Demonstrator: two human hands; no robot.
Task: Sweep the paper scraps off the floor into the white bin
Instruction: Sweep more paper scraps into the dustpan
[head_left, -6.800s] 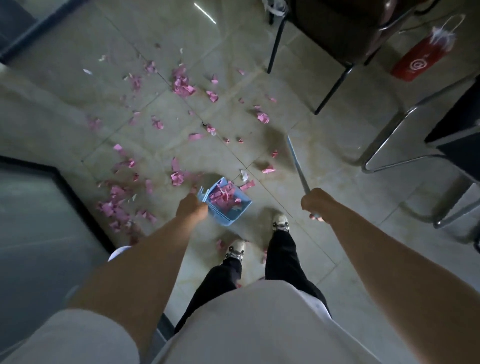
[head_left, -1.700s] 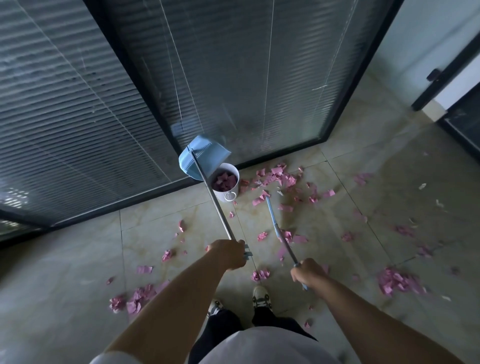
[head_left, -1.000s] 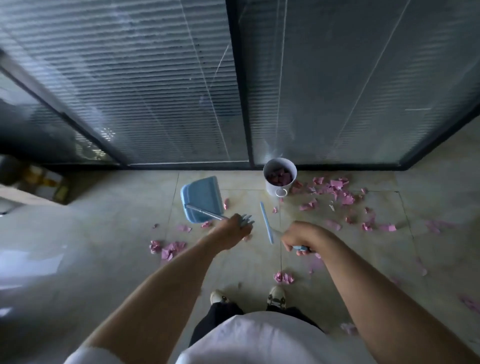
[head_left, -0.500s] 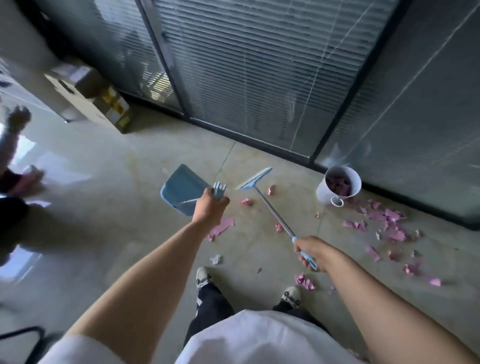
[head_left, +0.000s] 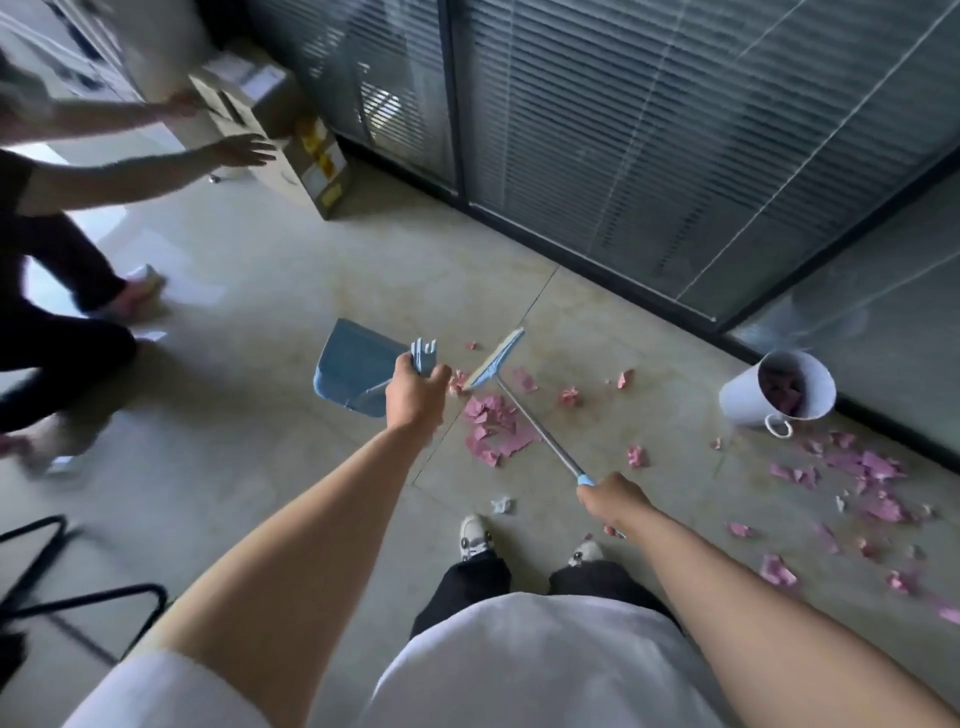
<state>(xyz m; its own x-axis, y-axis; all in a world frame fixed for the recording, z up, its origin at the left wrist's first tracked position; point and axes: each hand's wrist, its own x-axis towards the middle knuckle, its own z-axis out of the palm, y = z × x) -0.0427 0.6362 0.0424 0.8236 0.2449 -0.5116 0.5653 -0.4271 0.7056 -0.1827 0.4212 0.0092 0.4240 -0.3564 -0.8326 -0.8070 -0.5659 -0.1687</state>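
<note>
On the floor: pink paper scraps (head_left: 496, 428) lie in a pile just in front of the person's feet, with more bits spread out to the right, near the glass wall.
Left hand (head_left: 415, 397): its fingers are curled tight round the blue top end of the dustpan handle, and it holds the handle out in front of the body.
Dustpan (head_left: 353, 366): blue, down low by the floor on the left of the pink pile. It is hard to tell if it touches the floor.
Right hand (head_left: 613, 499): its fingers are wrapped round the blue grip at the end of the broom stick, close to the body.
Broom (head_left: 493, 358): a thin silver stick runs from the right hand up to a flat blue head. The head sits at the far edge of the pink pile, just beside the dustpan handle.
White bin (head_left: 776, 395): it stands on the right, close by the bottom of the glass wall, well apart from the broom head. Pink scraps are inside it, and a small ring handle sticks out near the bottom.
Glass wall (head_left: 675, 156): it has closed blinds behind it and dark frames.
Boxes (head_left: 280, 124): brown boxes stand in the far left corner.
Other person (head_left: 62, 260): on the left, in dark clothes, blurry, with both arms held out toward the boxes.
Shoes (head_left: 475, 535): the sweeper's two shoes show just behind the pile.
</note>
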